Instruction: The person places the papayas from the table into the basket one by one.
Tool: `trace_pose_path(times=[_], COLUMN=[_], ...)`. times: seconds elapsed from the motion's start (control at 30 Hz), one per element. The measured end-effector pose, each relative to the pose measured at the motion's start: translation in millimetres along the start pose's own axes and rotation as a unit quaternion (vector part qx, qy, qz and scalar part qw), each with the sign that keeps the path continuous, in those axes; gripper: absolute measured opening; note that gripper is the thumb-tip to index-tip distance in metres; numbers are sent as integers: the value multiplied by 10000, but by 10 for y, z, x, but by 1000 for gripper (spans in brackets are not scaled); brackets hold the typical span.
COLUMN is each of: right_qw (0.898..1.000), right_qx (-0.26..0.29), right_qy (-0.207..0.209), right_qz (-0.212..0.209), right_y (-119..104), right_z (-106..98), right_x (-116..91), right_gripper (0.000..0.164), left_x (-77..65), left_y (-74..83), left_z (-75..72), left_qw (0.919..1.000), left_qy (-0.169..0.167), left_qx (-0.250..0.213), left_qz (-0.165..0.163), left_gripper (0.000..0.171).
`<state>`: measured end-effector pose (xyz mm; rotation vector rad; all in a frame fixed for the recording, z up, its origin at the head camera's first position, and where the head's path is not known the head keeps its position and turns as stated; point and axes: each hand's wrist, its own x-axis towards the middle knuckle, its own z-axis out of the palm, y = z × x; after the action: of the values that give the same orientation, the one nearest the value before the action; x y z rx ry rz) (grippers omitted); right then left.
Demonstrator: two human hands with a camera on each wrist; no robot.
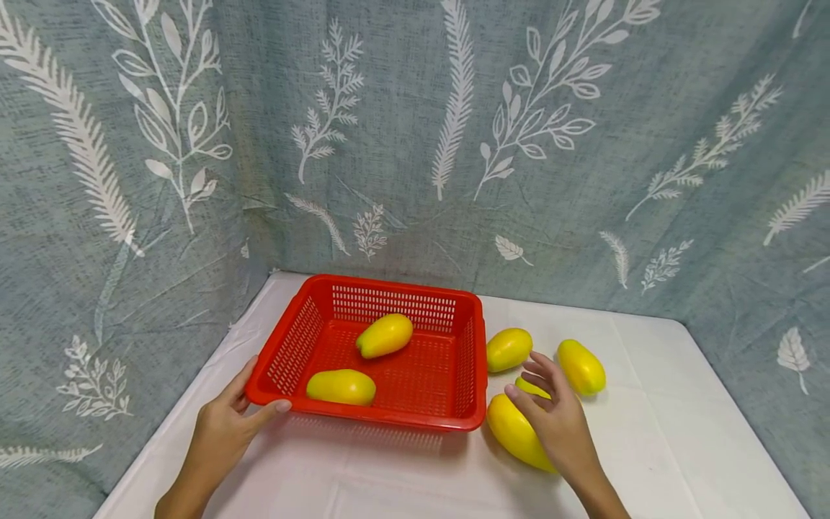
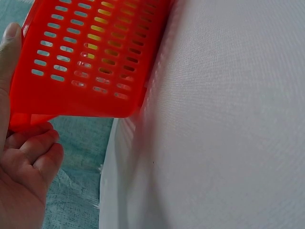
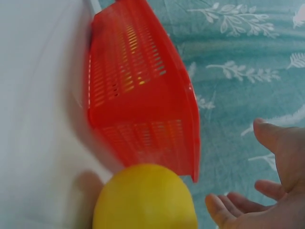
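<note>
My left hand [image 1: 223, 425] grips the near left corner of a red plastic basket [image 1: 421, 418], thumb on the front rim and fingers at the side. In the left wrist view, the fingers [image 2: 47, 160] curl at the rim. Two oblong yellow fruits, mango- or papaya-like, lie inside: one at the back [image 1: 385, 336], one by the front wall [image 1: 341, 387]. My right hand [image 1: 558, 418], fingers apart and slightly bent, hovers over a large yellow fruit [image 1: 515, 432] right of the basket. A gap shows between hand and fruit [image 3: 145, 200] in the right wrist view.
Beyond the right hand lie more yellow fruits, one by the basket [image 1: 509, 349] and one farther right [image 1: 581, 367]. Another fruit [image 1: 533, 388] is partly hidden behind the hand. A white cloth [image 1: 681, 432] covers the table, and a leaf-patterned curtain [image 1: 402, 144] hangs behind it.
</note>
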<state>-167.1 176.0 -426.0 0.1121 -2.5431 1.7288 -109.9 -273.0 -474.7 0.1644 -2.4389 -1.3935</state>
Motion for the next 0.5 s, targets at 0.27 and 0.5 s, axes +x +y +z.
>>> trace_pose_path(times=[0.27,0.5], right_qw=[9999,9985], right_qx=[-95,-446], right_qy=[21,93], right_qz=[100,320], right_y=[66,163], right_z=[-77,-194], right_x=[-21,-59], right_gripper=[70,72], left_x=[7,9], left_y=[-10,-19], left_z=[2,11], left_qw=[9999,9998], left_qy=[33,53], left_qx=[-48,-61], left_qz=[83,158], left_gripper=[93,93])
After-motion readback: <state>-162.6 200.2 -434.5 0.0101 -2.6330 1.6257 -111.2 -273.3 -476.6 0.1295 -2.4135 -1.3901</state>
